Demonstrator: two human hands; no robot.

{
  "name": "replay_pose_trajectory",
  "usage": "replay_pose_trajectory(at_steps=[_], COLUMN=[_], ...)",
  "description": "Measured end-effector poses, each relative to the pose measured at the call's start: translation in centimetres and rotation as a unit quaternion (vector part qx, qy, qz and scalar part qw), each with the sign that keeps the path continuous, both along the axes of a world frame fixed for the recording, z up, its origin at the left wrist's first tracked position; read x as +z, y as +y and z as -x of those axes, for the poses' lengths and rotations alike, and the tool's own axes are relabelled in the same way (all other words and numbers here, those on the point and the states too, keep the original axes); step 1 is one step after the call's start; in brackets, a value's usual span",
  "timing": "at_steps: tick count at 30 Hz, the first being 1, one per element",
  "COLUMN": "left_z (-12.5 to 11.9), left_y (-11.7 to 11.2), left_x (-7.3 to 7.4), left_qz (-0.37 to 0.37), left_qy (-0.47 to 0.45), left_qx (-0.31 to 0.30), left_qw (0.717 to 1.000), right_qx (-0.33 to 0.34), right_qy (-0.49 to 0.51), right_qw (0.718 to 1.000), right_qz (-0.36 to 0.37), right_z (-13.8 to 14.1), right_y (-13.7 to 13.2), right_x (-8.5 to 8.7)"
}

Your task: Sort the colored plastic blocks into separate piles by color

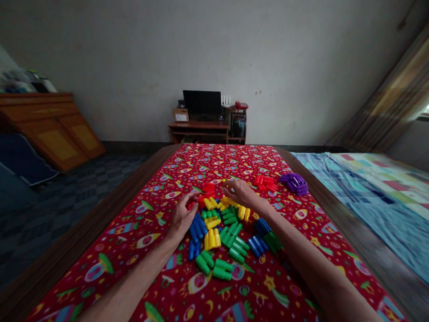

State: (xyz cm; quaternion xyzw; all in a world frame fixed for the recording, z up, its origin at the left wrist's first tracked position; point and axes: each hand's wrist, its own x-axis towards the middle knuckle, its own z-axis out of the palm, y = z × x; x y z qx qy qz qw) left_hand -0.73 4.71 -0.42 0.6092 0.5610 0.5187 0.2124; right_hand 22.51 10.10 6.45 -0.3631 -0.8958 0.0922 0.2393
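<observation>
A brown desk (201,126) stands before a grey wall (134,62).

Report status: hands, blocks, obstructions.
Left hand at red block, grip unclear. Right hand by yellow blocks, grip unclear. Purple blocks grouped apart. Right forearm partly hides green block.

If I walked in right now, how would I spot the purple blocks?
Find the red, rocket-patterned tablecloth. Near its right edge, further right than the right hand, lie the purple blocks, beside red blocks. Their colour sets them apart: the other blocks are red, yellow, green or blue.
</observation>
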Motion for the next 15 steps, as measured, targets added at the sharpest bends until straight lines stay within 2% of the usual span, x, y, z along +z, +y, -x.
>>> replay_pose_trajectory(at_steps=[3, 5, 10, 13, 15], left_z=[0.0, -0.1, -0.2, -0.1, -0.1], left_y=[0.3, 0.4, 0.2, 0.2, 0.2], left_x=[-0.2, -0.2, -0.3, -0.4, -0.4], left_qz=[-0.013, -0.015, -0.001, 0.007, 0.006], left_qy=[0.031, 0.057, 0.089, 0.107, 0.116], left_qx=[-0.002, -0.008, -0.017, -0.020, -0.012], left_qw=[0.999, 0.998, 0.996, 0.994, 0.993], right_qx=[0.038, 0.058, 0.018, -0.011, -0.042], right_qy=[0.026, 0.004, -0.091, -0.081, -0.054], right_qw=[0.999, 0.998, 0.994, 0.996, 0.997], right_qz=[-0.016, 0.001, 0.053, 0.040, 0.019], right_z=[1.9, 3.7, 7.4, 7.0, 5.1], right_y=[1.2, 2.6, 4.5, 3.8, 3.1], right_x=[0.1, 0.1, -0.4, -0.8, -0.7])
